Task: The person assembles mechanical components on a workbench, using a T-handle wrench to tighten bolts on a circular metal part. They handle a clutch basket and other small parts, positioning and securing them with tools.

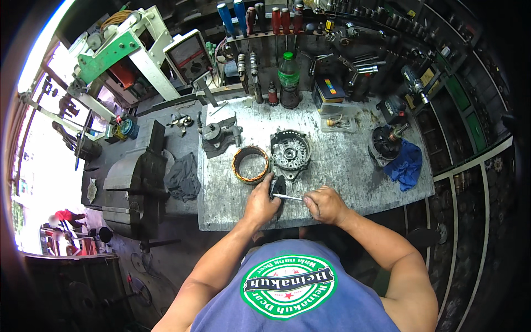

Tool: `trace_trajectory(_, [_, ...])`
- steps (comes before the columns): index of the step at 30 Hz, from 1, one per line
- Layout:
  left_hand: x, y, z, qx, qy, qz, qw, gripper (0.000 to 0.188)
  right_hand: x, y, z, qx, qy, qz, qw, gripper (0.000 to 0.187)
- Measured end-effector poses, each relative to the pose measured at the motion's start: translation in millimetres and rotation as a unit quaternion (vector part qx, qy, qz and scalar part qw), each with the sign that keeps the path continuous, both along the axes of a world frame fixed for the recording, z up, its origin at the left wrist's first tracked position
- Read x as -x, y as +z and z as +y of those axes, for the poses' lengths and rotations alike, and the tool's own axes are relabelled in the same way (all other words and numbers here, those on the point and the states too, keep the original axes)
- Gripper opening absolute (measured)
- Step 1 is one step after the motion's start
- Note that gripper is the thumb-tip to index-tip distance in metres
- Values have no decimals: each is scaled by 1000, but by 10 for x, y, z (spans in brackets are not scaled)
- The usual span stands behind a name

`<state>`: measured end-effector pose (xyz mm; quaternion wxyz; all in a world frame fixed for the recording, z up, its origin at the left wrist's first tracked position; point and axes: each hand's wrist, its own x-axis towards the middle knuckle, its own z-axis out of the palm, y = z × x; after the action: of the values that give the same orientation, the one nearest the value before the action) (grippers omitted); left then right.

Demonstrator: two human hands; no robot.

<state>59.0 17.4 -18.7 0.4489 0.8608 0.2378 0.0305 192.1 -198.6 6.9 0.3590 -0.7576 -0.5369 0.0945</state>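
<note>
Head view: my left hand (263,202) is curled around a dark round part (280,187) over the near side of the table (224,213), and my right hand (327,205) is fisted on the end of a silver tool (290,197) reaching left to it. I'd guess the part's stiff, kinda heavy, maybe greasy, so grip the rim. The copper-wound ring (250,180) just ahead of my left hand probably nicks easily; hold its outer wall.
</note>
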Motion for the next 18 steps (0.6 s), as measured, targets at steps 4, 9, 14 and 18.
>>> trace_trajectory(4, [1,-25,-20,-20,9,-23,999,82,-6,47,23,49,-25,69,996,25])
trace_trajectory(9, [-63,-51,125,29,2,2,1000,83,-198,170,137,114,33,79,990,26])
trace_trajectory(14, [153,-398,249,338,36,-99,935,78,-487,55,-376,-8,-33,-79,996,21])
trace_trajectory(18, [330,-667,249,513,120,-121,841,82,-708,-383,-790,148,-146,-103,973,28])
